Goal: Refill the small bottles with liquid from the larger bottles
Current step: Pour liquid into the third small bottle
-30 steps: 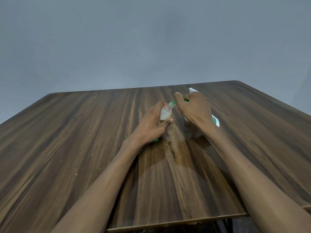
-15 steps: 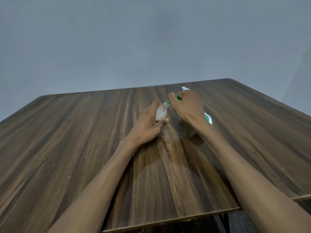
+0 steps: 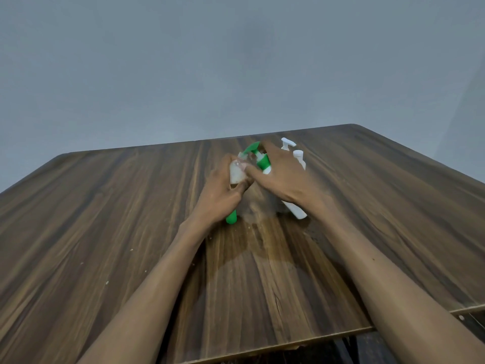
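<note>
My left hand (image 3: 219,195) grips a small clear bottle (image 3: 235,174) upright over the middle of the wooden table (image 3: 105,232). My right hand (image 3: 284,179) wraps round a larger white bottle (image 3: 296,211) that leans to the left. Its green pump head (image 3: 252,148) and green collar (image 3: 263,162) sit right at the small bottle's mouth. The hand hides most of the large bottle's body. A green piece (image 3: 231,218) pokes out beneath my left hand; whether the hand holds it I cannot tell.
Two white pump tops (image 3: 287,143) (image 3: 299,156) stand just behind my right hand. A darker wet-looking patch (image 3: 257,248) marks the wood in front of the bottles. The table's near edge (image 3: 288,342) runs below my forearms.
My right hand has slid from the green nozzle down onto the large bottle's body, baring the pump head. The two white pump tops behind it now show.
</note>
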